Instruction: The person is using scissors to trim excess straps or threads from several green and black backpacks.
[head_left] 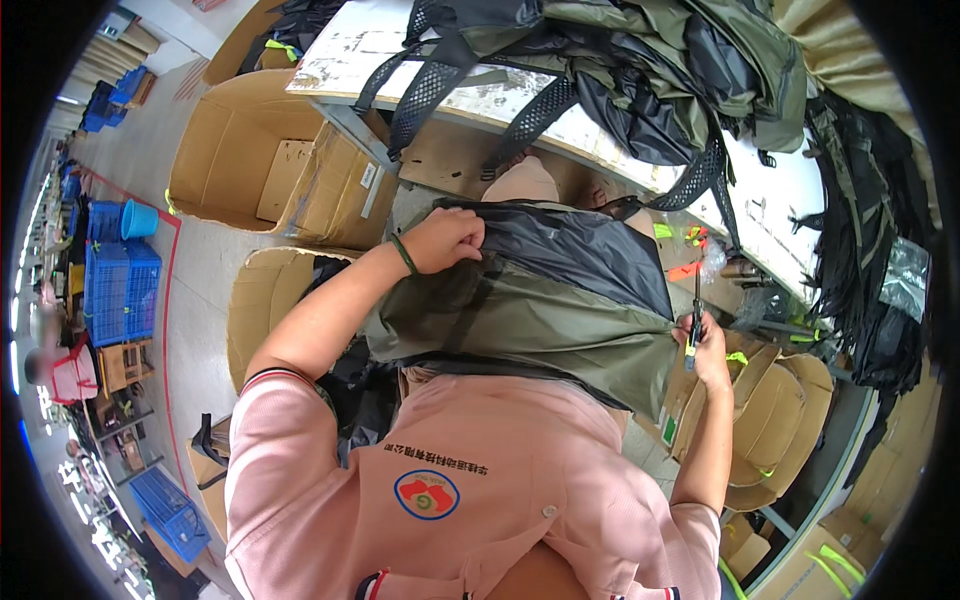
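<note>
A sheet-like piece of olive-green and black fabric [540, 310], glossy and creased, lies spread across my lap. My left hand [452, 240], with a dark green band on its wrist, is closed on the upper left edge of this fabric. At its right edge is my right hand [706, 348], the fingers closed round slim dark thread snips [697, 305] whose pointed end is turned up. The right fingertips are close to the fabric's edge; whether they also pinch it I cannot tell.
Ahead stands a worn white table [345, 50] heaped with olive and black bags [660, 70], mesh straps hanging over its edge. Cardboard boxes [245, 150] stand at left, more [780, 430] at right. Black straps [870, 230] hang at far right. Blue crates [122, 285] are farther left.
</note>
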